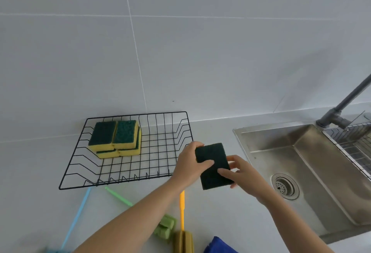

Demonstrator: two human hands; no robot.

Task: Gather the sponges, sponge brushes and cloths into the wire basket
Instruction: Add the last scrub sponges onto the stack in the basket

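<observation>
Both hands hold a dark green scouring sponge (212, 164) above the counter, just right of the black wire basket (80, 160). My left hand (190, 162) grips its left edge with the thumb on top. My right hand (241, 172) pinches its right side. Several yellow sponges with green tops (115, 138) sit stacked in the basket's back left. On the counter in front lie a blue-handled sponge brush (77, 217), a green one (163, 226), partly under my left arm, and a yellow one (182, 212). A blue cloth (218, 245) shows at the bottom edge.
A steel sink (301, 164) with a round drain (285, 186) is set into the counter on the right. A grey tap (339, 110) stands behind it, and a wire rack (353, 142) sits at the sink's far right. The tiled wall rises behind the basket.
</observation>
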